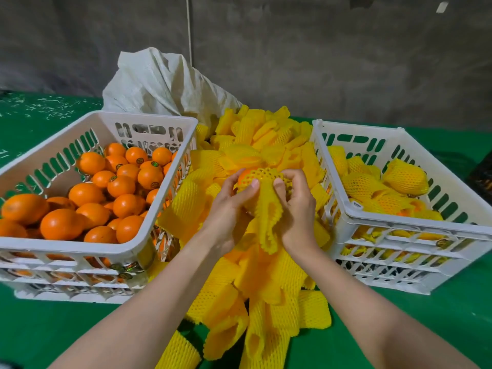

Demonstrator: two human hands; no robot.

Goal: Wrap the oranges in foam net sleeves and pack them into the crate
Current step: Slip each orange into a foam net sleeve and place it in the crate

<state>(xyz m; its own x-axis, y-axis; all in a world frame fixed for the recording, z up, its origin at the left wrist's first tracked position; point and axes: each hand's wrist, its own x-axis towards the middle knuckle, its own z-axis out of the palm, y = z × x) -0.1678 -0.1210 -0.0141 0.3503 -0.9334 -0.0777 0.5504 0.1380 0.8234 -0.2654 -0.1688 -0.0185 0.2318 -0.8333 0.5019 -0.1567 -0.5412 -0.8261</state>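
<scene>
Between the two crates, my left hand (231,209) and my right hand (295,206) both grip one yellow foam net sleeve (267,206) stretched partly over an orange (243,176). The orange's top left still shows bare; the sleeve's loose end hangs down between my wrists. A white crate (66,246) on the left holds several bare oranges (121,186). The white crate (378,222) on the right holds several sleeved oranges (404,177).
A heap of loose yellow foam sleeves (255,288) covers the green table (53,328) between and in front of the crates. A white woven sack (159,83) lies behind the heap. A dark crate edge (483,177) shows at far right. Grey wall behind.
</scene>
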